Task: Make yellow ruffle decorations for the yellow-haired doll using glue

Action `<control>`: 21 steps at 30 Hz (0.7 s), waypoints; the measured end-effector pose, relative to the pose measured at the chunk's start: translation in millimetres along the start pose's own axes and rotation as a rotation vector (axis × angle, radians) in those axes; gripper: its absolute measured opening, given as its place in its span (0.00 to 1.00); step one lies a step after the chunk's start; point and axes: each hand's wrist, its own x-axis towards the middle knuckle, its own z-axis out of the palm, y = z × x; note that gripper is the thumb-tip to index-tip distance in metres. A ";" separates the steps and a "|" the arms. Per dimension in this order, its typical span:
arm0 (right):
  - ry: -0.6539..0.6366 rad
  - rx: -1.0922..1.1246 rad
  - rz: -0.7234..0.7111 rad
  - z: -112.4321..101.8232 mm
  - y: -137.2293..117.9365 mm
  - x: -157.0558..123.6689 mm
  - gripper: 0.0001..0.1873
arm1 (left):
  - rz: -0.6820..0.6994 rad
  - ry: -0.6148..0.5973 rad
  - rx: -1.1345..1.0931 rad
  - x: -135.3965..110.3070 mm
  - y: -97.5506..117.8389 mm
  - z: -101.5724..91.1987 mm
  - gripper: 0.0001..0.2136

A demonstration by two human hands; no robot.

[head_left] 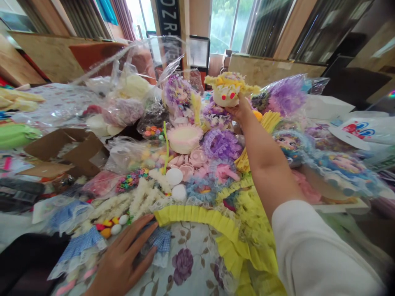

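Note:
My right hand (240,107) reaches far forward over the pile. Its fingers grip a yellow fluffy craft piece (226,91) with a cream front and two red spots, lifted above a purple-haired doll mostly hidden below. My left hand (128,250) lies low with its fingers spread over a small blue gingham doll dress (161,240). Its fingertips reach the end of a yellow pleated ribbon trim (191,214) edged with white lace. Close to that hand are cream fuzzy strips (145,194) and two white balls (174,176).
An open cardboard box (64,148) stands at the left. Behind the pile are clear plastic bags (123,88) and a purple-haired doll (180,96). Blue-trimmed dolls (342,164) lie right, beside my right arm. A black object (27,263) sits at the lower left.

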 end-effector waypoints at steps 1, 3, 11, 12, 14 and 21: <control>0.015 -0.024 0.006 -0.2 0.7 0.2 0.31 | 0.003 0.001 0.002 0.0 -0.1 0.3 0.18; 0.037 -0.060 0.013 -1.3 0.6 1.9 0.30 | 0.008 0.008 -0.002 0.5 -0.3 0.8 0.18; 0.034 -0.175 0.046 -9.3 -6.4 9.5 0.28 | 0.011 0.015 -0.019 5.4 0.4 -1.5 0.16; 0.057 -0.208 0.058 -9.5 -6.9 7.6 0.30 | 0.012 0.016 -0.019 5.7 0.4 -1.8 0.16; 0.083 -0.240 0.078 -9.0 -7.0 2.1 0.31 | 0.013 0.015 -0.021 6.1 0.5 -2.4 0.16; 0.068 -0.110 -0.041 -6.4 -9.7 -4.1 0.18 | 0.018 -0.003 -0.016 5.5 -0.3 -1.4 0.16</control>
